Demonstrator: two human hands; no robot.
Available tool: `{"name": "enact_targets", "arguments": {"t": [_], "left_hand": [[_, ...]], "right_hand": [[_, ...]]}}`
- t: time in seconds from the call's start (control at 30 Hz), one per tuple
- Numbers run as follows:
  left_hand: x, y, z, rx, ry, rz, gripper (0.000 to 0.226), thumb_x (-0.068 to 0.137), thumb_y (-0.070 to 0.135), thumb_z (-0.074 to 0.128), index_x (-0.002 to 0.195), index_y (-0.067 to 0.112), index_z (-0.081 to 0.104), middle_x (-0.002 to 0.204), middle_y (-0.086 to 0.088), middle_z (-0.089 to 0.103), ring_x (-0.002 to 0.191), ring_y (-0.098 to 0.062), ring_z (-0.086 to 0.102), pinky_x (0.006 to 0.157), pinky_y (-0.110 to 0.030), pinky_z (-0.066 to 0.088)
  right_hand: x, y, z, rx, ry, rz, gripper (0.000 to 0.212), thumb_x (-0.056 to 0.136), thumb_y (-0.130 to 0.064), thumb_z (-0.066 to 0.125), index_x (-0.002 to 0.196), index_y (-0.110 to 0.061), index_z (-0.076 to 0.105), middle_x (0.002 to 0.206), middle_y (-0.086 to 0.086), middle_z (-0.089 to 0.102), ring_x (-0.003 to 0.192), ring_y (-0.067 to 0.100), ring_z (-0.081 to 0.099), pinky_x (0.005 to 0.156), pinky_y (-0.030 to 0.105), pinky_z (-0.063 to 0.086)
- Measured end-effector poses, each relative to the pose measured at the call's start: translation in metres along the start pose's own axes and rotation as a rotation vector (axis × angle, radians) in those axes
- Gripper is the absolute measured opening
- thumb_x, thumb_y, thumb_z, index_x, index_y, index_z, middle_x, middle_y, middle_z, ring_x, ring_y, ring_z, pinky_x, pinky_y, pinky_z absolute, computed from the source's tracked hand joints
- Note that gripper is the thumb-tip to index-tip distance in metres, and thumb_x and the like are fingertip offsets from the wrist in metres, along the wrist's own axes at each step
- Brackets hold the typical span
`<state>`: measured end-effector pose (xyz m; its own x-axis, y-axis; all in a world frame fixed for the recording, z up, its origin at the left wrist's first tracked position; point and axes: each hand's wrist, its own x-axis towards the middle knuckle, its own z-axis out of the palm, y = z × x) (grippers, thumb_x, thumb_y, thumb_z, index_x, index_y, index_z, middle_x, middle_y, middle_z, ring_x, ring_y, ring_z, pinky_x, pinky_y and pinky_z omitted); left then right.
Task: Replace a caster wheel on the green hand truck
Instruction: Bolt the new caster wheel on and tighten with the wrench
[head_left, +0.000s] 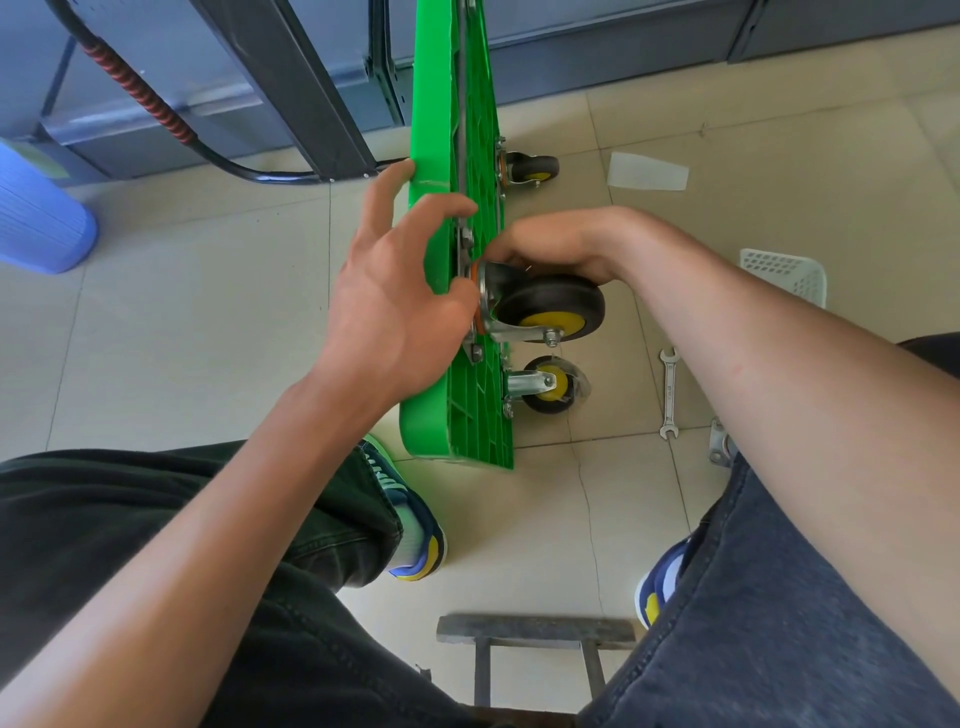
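The green hand truck (457, 156) stands on its edge on the tiled floor, its ribbed underside facing right. A caster wheel (558, 309) with a black tyre and yellow hub sits against the underside at mid-height. My right hand (550, 244) reaches over this caster, its fingers curled at the mounting plate and mostly hidden. My left hand (395, 291) rests against the truck's left edge with fingers spread, thumb near the caster plate. A second caster (550, 387) is mounted lower down and a third caster (532, 169) farther back.
An open-ended wrench (669, 392) lies on the floor to the right, with a metal caster bracket (719, 444) beside my right knee. A white perforated basket (787, 275) sits farther right, a blue bin (36, 218) at far left. A stool frame (535, 631) is between my feet.
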<state>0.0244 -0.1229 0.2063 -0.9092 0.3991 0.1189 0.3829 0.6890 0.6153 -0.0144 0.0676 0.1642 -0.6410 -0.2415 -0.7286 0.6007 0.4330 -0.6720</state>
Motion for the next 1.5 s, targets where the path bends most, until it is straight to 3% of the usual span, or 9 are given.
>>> {"name": "enact_targets", "arguments": {"t": [0.13, 0.33, 0.5, 0.67, 0.8, 0.9, 1.13, 1.37, 1.5], "left_hand": [[0.000, 0.001, -0.001, -0.003, 0.000, 0.000, 0.052, 0.074, 0.020, 0.060, 0.125, 0.028, 0.063, 0.158, -0.001, 0.032, 0.129, -0.023, 0.051, 0.096, -0.031, 0.045], [-0.001, 0.001, 0.000, -0.011, 0.011, -0.002, 0.049, 0.077, 0.019, 0.064, 0.125, 0.029, 0.063, 0.157, -0.001, 0.033, 0.122, -0.017, 0.050, 0.096, -0.040, 0.050], [0.000, 0.002, -0.001, 0.008, -0.003, -0.004, 0.050, 0.077, 0.023, 0.062, 0.127, 0.029, 0.062, 0.158, -0.002, 0.032, 0.127, -0.025, 0.051, 0.097, -0.039, 0.050], [0.001, 0.008, -0.002, 0.101, -0.017, -0.016, 0.049, 0.084, 0.021, 0.067, 0.132, 0.028, 0.060, 0.160, -0.003, 0.029, 0.134, -0.028, 0.047, 0.101, -0.035, 0.043], [-0.001, 0.014, -0.005, 0.184, -0.001, 0.002, 0.049, 0.088, 0.023, 0.065, 0.136, 0.026, 0.058, 0.159, -0.004, 0.033, 0.137, -0.030, 0.044, 0.106, -0.044, 0.044], [-0.004, 0.022, -0.007, 0.283, 0.049, 0.099, 0.047, 0.088, 0.024, 0.062, 0.135, 0.021, 0.059, 0.154, -0.007, 0.042, 0.136, -0.033, 0.042, 0.107, -0.051, 0.042], [-0.009, 0.057, 0.006, 0.253, 0.048, 0.261, 0.038, 0.089, 0.025, 0.057, 0.124, 0.016, 0.068, 0.128, -0.005, 0.066, 0.116, -0.031, 0.058, 0.097, -0.050, 0.049], [-0.038, 0.091, 0.062, 0.206, -0.111, 0.317, 0.034, 0.089, 0.028, 0.054, 0.119, 0.020, 0.069, 0.110, 0.000, 0.071, 0.103, -0.026, 0.064, 0.083, -0.046, 0.056], [-0.052, 0.094, 0.098, 0.166, -0.236, 0.239, 0.037, 0.089, 0.028, 0.056, 0.123, 0.022, 0.068, 0.120, 0.001, 0.071, 0.108, -0.025, 0.064, 0.087, -0.043, 0.055]], "right_hand": [[-0.003, -0.001, 0.003, -0.016, 0.015, 0.003, 0.022, 0.098, -0.026, 0.053, 0.096, -0.011, 0.069, 0.084, 0.011, 0.070, 0.064, 0.023, 0.062, 0.071, 0.031, 0.052], [-0.005, -0.003, 0.009, -0.090, 0.099, -0.031, 0.027, 0.105, -0.028, 0.048, 0.098, -0.015, 0.070, 0.099, 0.019, 0.070, 0.081, 0.028, 0.064, 0.086, 0.041, 0.056], [-0.001, -0.004, 0.008, -0.181, 0.144, -0.040, 0.030, 0.105, -0.030, 0.048, 0.111, -0.010, 0.070, 0.104, 0.019, 0.074, 0.078, 0.028, 0.068, 0.083, 0.040, 0.057], [0.000, -0.005, 0.008, -0.308, 0.235, -0.145, 0.035, 0.106, -0.035, 0.050, 0.127, -0.013, 0.067, 0.117, 0.011, 0.069, 0.101, 0.029, 0.067, 0.092, 0.041, 0.054], [-0.011, 0.000, 0.002, -0.260, 0.308, -0.217, 0.034, 0.105, -0.033, 0.054, 0.129, -0.014, 0.068, 0.121, 0.005, 0.068, 0.106, 0.025, 0.065, 0.094, 0.040, 0.052], [-0.025, 0.013, -0.005, -0.228, 0.324, -0.226, 0.026, 0.105, -0.031, 0.054, 0.122, -0.018, 0.069, 0.109, -0.001, 0.071, 0.103, 0.024, 0.067, 0.091, 0.043, 0.055], [-0.066, 0.063, -0.020, -0.126, 0.383, -0.202, 0.023, 0.108, -0.030, 0.048, 0.121, -0.016, 0.061, 0.106, 0.000, 0.071, 0.100, 0.018, 0.070, 0.089, 0.042, 0.053], [-0.077, 0.139, -0.021, 0.148, 0.549, -0.132, 0.026, 0.104, -0.027, 0.051, 0.120, -0.014, 0.066, 0.113, 0.005, 0.074, 0.101, 0.021, 0.069, 0.087, 0.039, 0.054], [-0.072, 0.185, -0.011, 0.349, 0.629, -0.072, 0.017, 0.102, -0.016, 0.050, 0.106, -0.015, 0.066, 0.103, 0.008, 0.072, 0.088, 0.019, 0.063, 0.071, 0.031, 0.046]]}}
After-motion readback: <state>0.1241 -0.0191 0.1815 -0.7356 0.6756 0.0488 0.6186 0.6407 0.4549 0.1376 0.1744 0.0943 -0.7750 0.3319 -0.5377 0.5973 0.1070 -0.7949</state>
